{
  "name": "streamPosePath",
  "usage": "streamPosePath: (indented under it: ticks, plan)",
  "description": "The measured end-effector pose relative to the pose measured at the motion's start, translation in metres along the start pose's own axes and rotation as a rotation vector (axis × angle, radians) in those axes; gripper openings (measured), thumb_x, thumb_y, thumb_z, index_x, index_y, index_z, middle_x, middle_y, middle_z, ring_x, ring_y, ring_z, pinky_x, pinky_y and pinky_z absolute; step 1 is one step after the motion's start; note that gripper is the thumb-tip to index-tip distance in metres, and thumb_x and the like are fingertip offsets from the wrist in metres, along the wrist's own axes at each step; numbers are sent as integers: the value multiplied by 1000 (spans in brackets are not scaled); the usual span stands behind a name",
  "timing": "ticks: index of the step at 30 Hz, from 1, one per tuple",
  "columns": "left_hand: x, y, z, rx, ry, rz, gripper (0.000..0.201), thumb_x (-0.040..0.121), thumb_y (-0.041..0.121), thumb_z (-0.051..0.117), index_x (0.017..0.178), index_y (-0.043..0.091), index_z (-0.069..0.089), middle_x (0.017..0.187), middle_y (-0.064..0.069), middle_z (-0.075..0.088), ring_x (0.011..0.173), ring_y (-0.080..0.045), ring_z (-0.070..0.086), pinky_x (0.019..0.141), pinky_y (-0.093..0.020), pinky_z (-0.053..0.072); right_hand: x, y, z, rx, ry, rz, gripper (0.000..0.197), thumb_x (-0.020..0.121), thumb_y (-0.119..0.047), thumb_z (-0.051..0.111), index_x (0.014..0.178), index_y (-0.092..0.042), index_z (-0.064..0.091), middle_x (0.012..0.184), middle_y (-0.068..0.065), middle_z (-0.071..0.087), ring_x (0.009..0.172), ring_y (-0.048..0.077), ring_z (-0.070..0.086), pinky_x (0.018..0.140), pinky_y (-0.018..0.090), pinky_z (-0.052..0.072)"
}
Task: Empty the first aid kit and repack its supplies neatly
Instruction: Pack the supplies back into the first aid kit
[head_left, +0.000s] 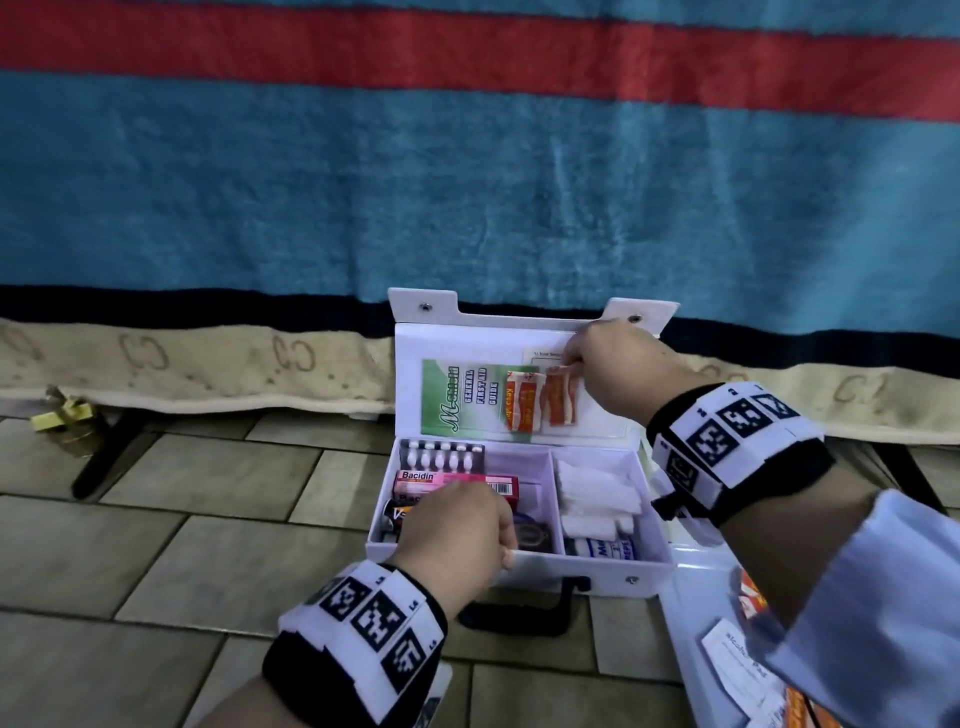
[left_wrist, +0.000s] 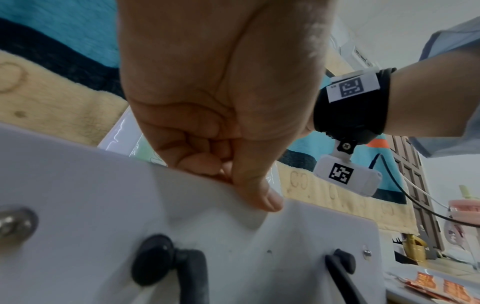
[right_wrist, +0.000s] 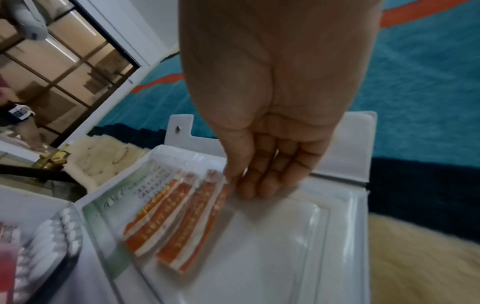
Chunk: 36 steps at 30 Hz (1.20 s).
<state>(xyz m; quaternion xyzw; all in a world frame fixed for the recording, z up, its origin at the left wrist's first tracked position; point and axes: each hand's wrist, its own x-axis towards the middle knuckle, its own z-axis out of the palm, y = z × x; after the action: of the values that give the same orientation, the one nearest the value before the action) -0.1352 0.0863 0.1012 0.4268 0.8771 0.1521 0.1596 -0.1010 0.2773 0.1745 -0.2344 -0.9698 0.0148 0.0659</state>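
Observation:
The white first aid kit (head_left: 597, 571) stands open on the tiled floor, its lid (head_left: 467, 338) leaning back against a blanket. My left hand (head_left: 506, 551) grips the front wall above the black handle (head_left: 519, 613); in the left wrist view the thumb (left_wrist: 259, 193) presses the outside and the fingers curl inside. My right hand (head_left: 569, 361) pinches the top of the orange plaster strips (head_left: 540, 402) in the lid's clear pocket, beside a green guide leaflet (head_left: 462, 395). In the right wrist view the fingertips (right_wrist: 246, 189) sit at the strips' (right_wrist: 182, 222) upper end. A pink Bacidin box (head_left: 431, 480), white ampoules (head_left: 441, 457) and gauze (head_left: 592, 493) fill the base.
A second white tray (head_left: 696, 597) lies at the kit's right with orange packets and an alcohol pad sachet (head_left: 737, 654). A brass padlock (head_left: 62, 415) and a black bed leg (head_left: 104, 457) are at the left. The striped blanket (head_left: 467, 182) hangs right behind the lid.

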Motion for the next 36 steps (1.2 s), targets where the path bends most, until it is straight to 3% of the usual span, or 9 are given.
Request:
streamPosePath:
  ticks: [4, 9, 12, 16, 19, 25, 30, 33, 36]
  plan:
    - [1, 0, 0, -4, -9, 1, 7, 79, 18, 69, 84, 23, 72, 88, 8, 73, 91, -10, 65, 83, -24, 51, 1, -3, 0, 15, -52, 36, 25, 87, -8, 48, 96, -14, 70, 108, 9, 65, 98, 28, 60, 80, 31, 47]
    - [1, 0, -1, -6, -25, 8, 6, 80, 20, 69, 84, 22, 72, 90, 6, 73, 92, -13, 65, 84, -27, 52, 2, 2, 7, 75, -70, 91, 33, 85, -28, 55, 54, -30, 45, 92, 4, 59, 94, 28, 57, 77, 30, 42]
    - [0, 0, -1, -7, -31, 16, 8, 80, 18, 67, 85, 22, 72, 89, 6, 73, 91, -12, 65, 83, -26, 51, 0, 1, 7, 77, -66, 111, 30, 85, -34, 56, 58, -32, 45, 102, 6, 60, 100, 29, 54, 86, 36, 47]
    - [0, 1, -2, -19, -40, 4, 7, 80, 18, 68, 84, 23, 72, 88, 8, 72, 90, -11, 64, 85, -27, 51, 0, -3, 6, 11, -87, 138, 27, 84, -27, 53, 58, -27, 45, 102, 10, 60, 101, 32, 54, 76, 32, 40]
    - [0, 1, -2, -32, -40, -15, 6, 79, 20, 70, 83, 24, 73, 86, 9, 71, 90, -10, 64, 85, -27, 51, -4, -6, 0, 19, -96, 120, 8, 85, -22, 58, 83, -22, 65, 104, 9, 65, 100, 29, 58, 81, 32, 44]
    - [3, 0, 1, -37, -24, -29, 7, 79, 19, 71, 77, 25, 72, 68, 10, 64, 80, -6, 61, 74, -19, 46, -33, 10, -18, 116, -21, 102, 38, 82, -26, 69, 118, -16, 63, 118, 3, 65, 107, 22, 60, 95, 30, 47]
    - [4, 1, 1, -1, -8, 0, 6, 75, 25, 76, 71, 27, 71, 80, 8, 70, 85, -9, 64, 73, -17, 43, -93, 49, -42, 289, 63, 89, 28, 77, -19, 75, 105, -16, 71, 100, -2, 69, 88, 10, 62, 77, 14, 44]
    - [5, 1, 3, 32, 1, 2, 23, 74, 24, 75, 56, 30, 63, 82, 9, 72, 83, -9, 64, 76, -21, 48, -140, 90, -41, 230, -90, 210, 26, 77, -24, 75, 103, -20, 71, 92, -10, 67, 80, 2, 60, 65, 2, 40]
    - [5, 3, 4, 52, -2, -7, 28, 74, 24, 76, 52, 31, 60, 79, 10, 70, 82, -11, 63, 75, -22, 47, -186, 124, -24, 26, -448, 349, 36, 80, -34, 72, 114, -28, 64, 109, -10, 65, 90, 5, 57, 63, 5, 38]
